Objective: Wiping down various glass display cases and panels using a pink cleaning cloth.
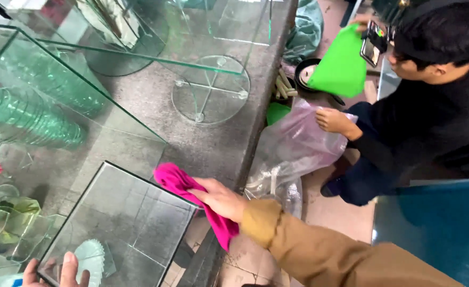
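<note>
My right hand [219,199], in a tan sleeve, presses a bright pink cloth [178,183] against the right corner of a rectangular glass pane [122,223]. The cloth hangs down past my wrist. My left hand [56,272] grips the pane's near left corner at the bottom edge of the view, fingers curled over the glass. The pane lies tilted on a grey stone worktop [213,143].
Larger glass sheets [75,90] stand over the worktop, with a round glass disc [210,89] and stacked green glass pieces [27,117] behind. To the right, a person in dark clothes crouches, holding a green cloth [343,66] and a clear plastic bag [298,141].
</note>
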